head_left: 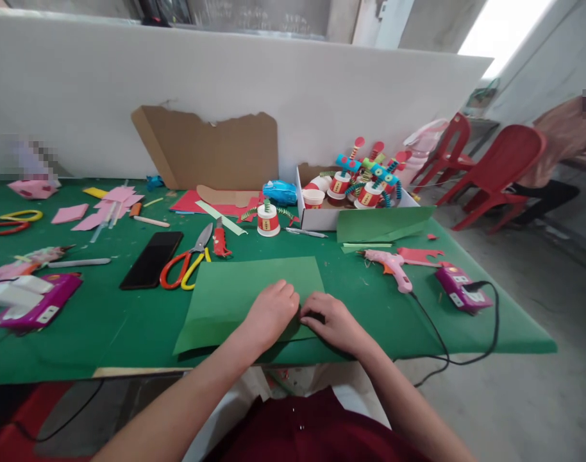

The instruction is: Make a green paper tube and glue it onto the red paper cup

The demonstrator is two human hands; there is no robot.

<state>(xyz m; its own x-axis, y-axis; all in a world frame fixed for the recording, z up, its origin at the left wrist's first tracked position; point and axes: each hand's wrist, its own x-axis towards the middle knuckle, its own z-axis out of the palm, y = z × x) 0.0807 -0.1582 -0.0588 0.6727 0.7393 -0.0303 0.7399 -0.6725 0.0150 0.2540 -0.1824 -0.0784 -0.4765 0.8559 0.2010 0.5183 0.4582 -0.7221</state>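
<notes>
- Your L hand (272, 311): fingers curled on paper (226, 308)
- Your R hand (335, 322): thumb & fingertips close tog at paper's R side
- Can't tell if either's clamped
- Paper's on table (129, 333), scissors (201, 241) by far L corner

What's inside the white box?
Several red-and-white cup crafts with blue parts and red discs, plus a cup at left. The white box's front wall and contents hide most of its floor.

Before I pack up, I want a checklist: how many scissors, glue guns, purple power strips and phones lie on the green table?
Scissors: 2
Glue guns: 2
Purple power strips: 2
Phone: 1
Total: 7
</notes>
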